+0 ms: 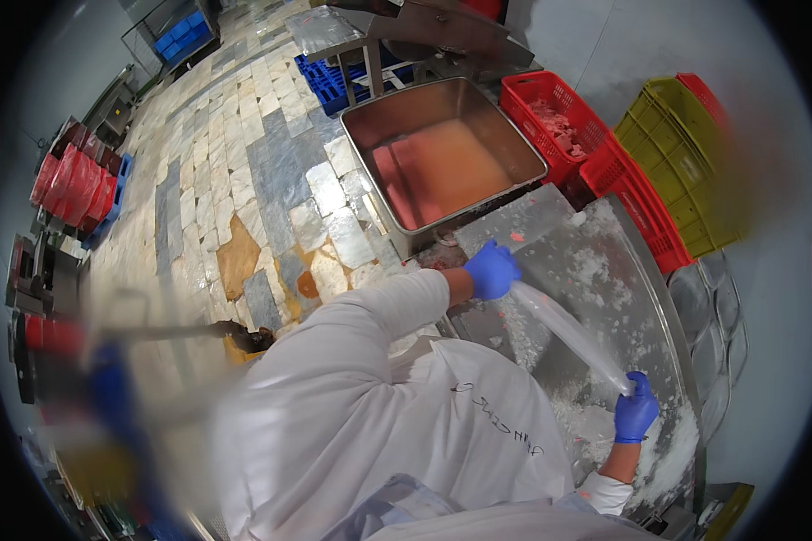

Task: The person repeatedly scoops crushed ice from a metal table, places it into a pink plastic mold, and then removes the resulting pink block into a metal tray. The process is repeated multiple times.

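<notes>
A long whitish, translucent plastic sheet (570, 332), bunched lengthwise, stretches slantwise between my two blue-gloved hands. My left hand (493, 270) is closed around its far end, close to the steel tub. At the near right end, my right hand (636, 408) grips the other end, its fingers wrapped round it. Beneath the sheet lies a steel table (539, 236), strewn with crushed ice (595, 270) and a few small pink scraps. I cannot make out whether the sheet has anything inside.
Beyond the table stands a steel tub (397, 236) with cloudy orange liquid. Right of it are a red crate (525, 86) holding pink pieces, another red crate (645, 216) and yellow-green crates (672, 144). A wall (767, 316) bounds the right; stone-tiled floor (235, 162) extends left.
</notes>
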Available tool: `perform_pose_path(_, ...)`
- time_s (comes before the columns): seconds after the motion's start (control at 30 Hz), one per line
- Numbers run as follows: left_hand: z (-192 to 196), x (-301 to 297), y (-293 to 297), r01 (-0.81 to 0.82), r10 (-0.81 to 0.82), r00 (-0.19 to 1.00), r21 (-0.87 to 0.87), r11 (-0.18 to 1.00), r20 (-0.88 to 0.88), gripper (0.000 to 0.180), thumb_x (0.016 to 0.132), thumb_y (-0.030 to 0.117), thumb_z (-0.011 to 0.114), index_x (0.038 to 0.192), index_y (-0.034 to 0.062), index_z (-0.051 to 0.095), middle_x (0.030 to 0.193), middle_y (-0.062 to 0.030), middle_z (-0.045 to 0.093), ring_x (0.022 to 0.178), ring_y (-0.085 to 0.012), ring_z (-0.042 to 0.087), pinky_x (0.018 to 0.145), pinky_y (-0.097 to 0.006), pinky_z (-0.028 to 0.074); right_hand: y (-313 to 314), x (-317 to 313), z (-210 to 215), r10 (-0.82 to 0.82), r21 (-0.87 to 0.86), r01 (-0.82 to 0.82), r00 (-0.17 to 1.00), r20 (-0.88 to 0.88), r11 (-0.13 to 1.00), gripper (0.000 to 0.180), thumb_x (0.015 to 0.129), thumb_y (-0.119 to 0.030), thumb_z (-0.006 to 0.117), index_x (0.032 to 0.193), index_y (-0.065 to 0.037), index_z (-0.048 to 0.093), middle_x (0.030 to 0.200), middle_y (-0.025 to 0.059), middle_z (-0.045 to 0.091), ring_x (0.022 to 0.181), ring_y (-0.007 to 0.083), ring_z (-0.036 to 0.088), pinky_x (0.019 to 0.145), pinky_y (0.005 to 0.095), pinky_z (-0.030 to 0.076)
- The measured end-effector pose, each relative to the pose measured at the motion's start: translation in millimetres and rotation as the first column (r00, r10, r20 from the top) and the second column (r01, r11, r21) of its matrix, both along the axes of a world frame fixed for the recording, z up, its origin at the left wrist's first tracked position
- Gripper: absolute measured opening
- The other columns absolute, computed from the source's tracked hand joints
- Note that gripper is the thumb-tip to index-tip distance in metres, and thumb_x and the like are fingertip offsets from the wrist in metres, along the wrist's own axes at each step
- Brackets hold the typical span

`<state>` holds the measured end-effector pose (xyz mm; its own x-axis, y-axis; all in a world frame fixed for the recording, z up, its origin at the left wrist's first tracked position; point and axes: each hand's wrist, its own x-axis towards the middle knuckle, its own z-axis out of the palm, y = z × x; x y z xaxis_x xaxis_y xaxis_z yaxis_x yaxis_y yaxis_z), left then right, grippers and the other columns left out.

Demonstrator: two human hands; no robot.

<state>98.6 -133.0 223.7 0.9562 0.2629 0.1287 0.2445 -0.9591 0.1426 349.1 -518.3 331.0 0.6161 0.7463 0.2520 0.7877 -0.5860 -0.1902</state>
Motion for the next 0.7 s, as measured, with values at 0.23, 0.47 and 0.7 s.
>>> perform_pose_path(0.23, 123.2, -25.4, -59.3, -0.085, -0.575, 0.816, -0.996, -0.015, -0.061, 0.020, 0.085, 0.022, 0.073, 0.085, 0.0022, 0.071, 0.075, -0.0087, 0.068, 0.070, -0.0196, 0.064, 0.063, -0.040, 0.050, -48.3, 74.8, -67.5, -0.210, -0.076, 0.205, 0.975, -0.070, 0.976, 0.019, 0.079, -0.008, 0.069, 0.098, -0.014, 0.071, 0.085, 0.0174, 0.072, 0.079, 0.0371, 0.071, 0.068, 0.0449, 0.054)
perform_pose_path(0.47, 195.3, 13.0, -44.6, 0.626, 0.346, 0.546, -0.646, 0.437, 0.763, 0.021, 0.099, 0.018, 0.063, 0.109, 0.0006, 0.067, 0.102, -0.0164, 0.070, 0.096, -0.0266, 0.069, 0.083, -0.040, 0.053, 6.9, -72.7, -145.6, 0.223, 0.014, -0.223, 0.964, -0.144, 0.975, 0.019, 0.069, -0.016, 0.076, 0.083, -0.007, 0.067, 0.075, 0.0188, 0.064, 0.072, 0.0428, 0.061, 0.076, 0.0490, 0.050)
perform_pose_path(0.7, 152.2, -5.5, -4.3, 0.009, -0.479, 0.766, -0.739, 0.674, -0.428, 0.052, 0.105, 0.052, 0.050, 0.102, 0.0067, 0.075, 0.090, -0.0099, 0.071, 0.095, -0.0245, 0.068, 0.084, -0.037, 0.053, 4.7, -30.8, -19.1, 0.007, 0.374, 0.005, 0.999, -0.031, 0.927, 0.025, 0.069, -0.005, 0.073, 0.093, -0.004, 0.068, 0.090, 0.0173, 0.067, 0.079, 0.0407, 0.064, 0.076, 0.0453, 0.051)
